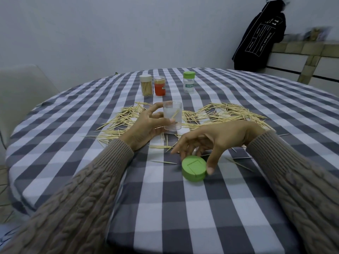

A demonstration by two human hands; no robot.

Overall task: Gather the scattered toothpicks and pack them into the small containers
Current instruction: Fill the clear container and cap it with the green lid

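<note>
The left hand [146, 125] is wrapped around a clear open container [173, 116], thumb on its near side and fingers behind, holding it upright just above the checked tablecloth [201, 208]; at least 1 toothpick leans inside it, and I cannot tell whether there are more. The right hand [216, 142] reaches down nearer the body, its thumb and fingertips pinching the rim of a green lid [194, 168] that sits tilted on the cloth, apparently the cap of the jar in the left hand. The scattered toothpicks [225, 115] lie in a broad band beyond and between both hands, far too many to count, with a few strays close to the right hand. Beyond the left hand stand 3 more containers: a white-capped jar [146, 85] packed with toothpicks, an orange-labelled jar [159, 85] beside it that also looks full, and, a little apart, a green-capped jar [189, 81] whose contents I cannot make out. So 4 containers and 1 loose lid in all. By my judgement the job is early: 2 jars look done, the held 1 is nearly empty, and almost the whole spill waits to be gathered.
</note>
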